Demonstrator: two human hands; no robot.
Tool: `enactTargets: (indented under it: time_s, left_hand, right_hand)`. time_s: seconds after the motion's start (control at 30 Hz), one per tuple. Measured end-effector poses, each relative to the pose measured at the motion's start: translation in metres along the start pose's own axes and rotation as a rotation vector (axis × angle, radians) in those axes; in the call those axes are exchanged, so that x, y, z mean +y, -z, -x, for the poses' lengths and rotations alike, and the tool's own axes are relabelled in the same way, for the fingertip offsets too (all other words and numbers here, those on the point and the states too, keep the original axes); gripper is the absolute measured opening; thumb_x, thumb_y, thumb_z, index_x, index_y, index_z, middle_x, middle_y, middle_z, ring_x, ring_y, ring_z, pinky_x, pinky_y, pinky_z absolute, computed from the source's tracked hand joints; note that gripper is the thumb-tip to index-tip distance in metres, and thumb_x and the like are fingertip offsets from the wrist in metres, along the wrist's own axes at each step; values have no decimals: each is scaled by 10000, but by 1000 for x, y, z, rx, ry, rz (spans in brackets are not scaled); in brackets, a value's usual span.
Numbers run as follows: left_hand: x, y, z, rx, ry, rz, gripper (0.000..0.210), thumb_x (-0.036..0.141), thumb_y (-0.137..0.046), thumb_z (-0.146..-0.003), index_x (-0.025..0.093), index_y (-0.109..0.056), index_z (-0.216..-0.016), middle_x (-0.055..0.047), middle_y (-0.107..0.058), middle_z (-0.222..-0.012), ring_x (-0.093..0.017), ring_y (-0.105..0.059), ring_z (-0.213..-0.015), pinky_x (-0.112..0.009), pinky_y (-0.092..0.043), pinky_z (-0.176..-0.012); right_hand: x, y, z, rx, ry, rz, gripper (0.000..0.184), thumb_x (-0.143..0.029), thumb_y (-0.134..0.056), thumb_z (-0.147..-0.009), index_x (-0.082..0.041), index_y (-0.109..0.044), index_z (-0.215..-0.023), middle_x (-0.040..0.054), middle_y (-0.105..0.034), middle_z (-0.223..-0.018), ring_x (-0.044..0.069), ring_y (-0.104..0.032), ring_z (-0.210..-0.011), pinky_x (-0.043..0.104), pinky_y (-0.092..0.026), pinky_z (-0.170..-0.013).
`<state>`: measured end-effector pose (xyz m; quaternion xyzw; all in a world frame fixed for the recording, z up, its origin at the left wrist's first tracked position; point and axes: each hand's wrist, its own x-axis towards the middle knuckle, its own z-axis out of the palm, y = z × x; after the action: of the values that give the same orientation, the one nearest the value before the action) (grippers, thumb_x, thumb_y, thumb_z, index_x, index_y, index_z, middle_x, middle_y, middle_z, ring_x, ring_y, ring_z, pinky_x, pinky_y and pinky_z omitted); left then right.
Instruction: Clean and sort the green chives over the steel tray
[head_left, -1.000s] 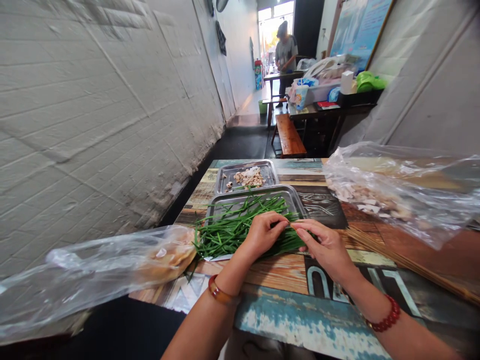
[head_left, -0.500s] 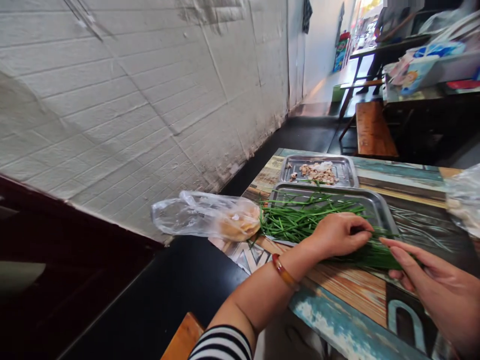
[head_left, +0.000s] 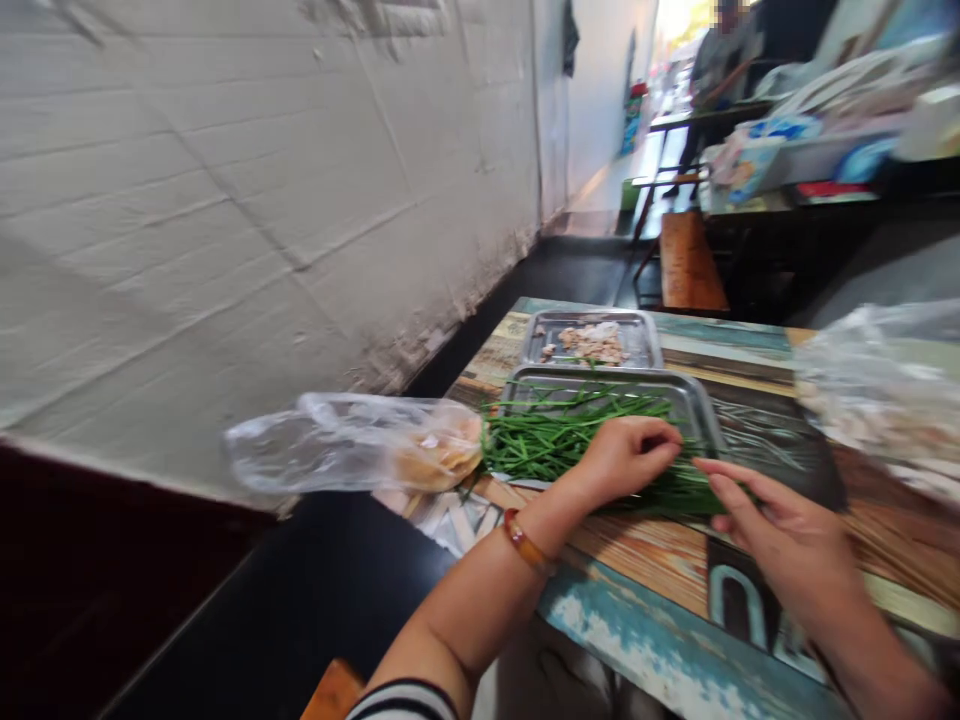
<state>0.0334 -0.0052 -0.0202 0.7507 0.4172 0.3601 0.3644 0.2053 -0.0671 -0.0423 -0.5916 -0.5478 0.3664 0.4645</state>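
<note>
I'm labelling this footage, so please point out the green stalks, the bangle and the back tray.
Green stalks (head_left: 553,437), head view: middle of the pile.
Bangle (head_left: 524,544), head view: its band.
Back tray (head_left: 639,343), head view: bare floor.

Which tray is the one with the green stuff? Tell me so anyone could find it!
Beside the white wall stands a patterned table. On it, look at the nearer metal tray. It's heaped with long green stalks; the far tray behind it holds small pale pieces.

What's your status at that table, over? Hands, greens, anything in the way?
Left hand and right hand pinched, apart; any hold unclear. Greens heaped on near tray, spilling past its edge. Left bag beside greens, clear of both hands.
</note>
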Motion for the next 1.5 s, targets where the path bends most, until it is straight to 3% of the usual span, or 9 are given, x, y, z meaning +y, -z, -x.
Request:
enactTargets:
  time_s: [0.17, 0.33, 0.6, 0.77, 0.97, 1.2, 1.5]
  left_hand:
    - [7, 8, -4, 64, 41, 46, 139, 178, -568, -806, 124, -691, -772, -22, -665, -696, -120, -559, -642, -212, -423, -617]
    - [6, 10, -5, 41, 55, 78, 145, 207, -580, -797, 131, -703, -806, -18, -666, -694, -116, -556, -622, -204, -415, -595]
    - [12, 12, -4, -30, 43, 16, 166, 204, -566, -817, 142, -718, -794, -35, -700, -752, -139, -597, -690, -218, -435, -642]
    - [11, 12, -5, -39, 69, 45, 142, 217, -603, -801, 129, -680, -881, 7, -605, -655, -102, -514, -604, -201, -388, -586]
    - [8, 12, -5, -52, 78, 87, 92, 218, -621, -776, 130, -620, -751, 19, -564, -651, -88, -484, -604, -189, -376, -582]
    - [9, 13, -5, -42, 98, 74, 205, 244, -554, -825, 124, -616, -671, 14, -561, -600, -88, -469, -571, -199, -364, -572]
    - [9, 9, -5, -45, 83, 93, 176, 247, -563, -808, 119, -660, -736, 11, -565, -609, -92, -469, -573, -193, -358, -556]
  right_hand:
    - [-10, -4, -5, -62, 2, -35, 366, -479, -583, -841, -190, -733, -1009, 44, -714, -727, 131, -606, -465, 224, -468, -411]
    - [-10, -6, -8, -42, -6, -99, 370, -483, -593, -833, -186, -729, -1008, 27, -694, -678, 133, -600, -463, 230, -459, -418]
    - [-9, -7, -10, -47, 33, -109, 339, -467, -576, -854, -193, -731, -980, 35, -717, -774, 115, -595, -451, 234, -473, -447]
    - [-6, -7, -11, -46, 41, -116, 328, -447, -570, -864, -185, -727, -982, 30, -702, -743, 115, -593, -453, 234, -471, -459]
    - [-7, -7, -11, -54, 51, -118, 336, -459, -562, -869, -190, -725, -986, 34, -712, -789, 110, -591, -451, 239, -484, -466]
    - [-8, -5, -9, -60, 53, -111, 324, -439, -566, -872, -185, -720, -1003, 34, -708, -792, 109, -591, -460, 240, -480, -479]
    - [-8, -7, -10, -53, 56, -125, 324, -433, -571, -868, -168, -717, -983, 27, -687, -748, 105, -579, -450, 234, -453, -469]
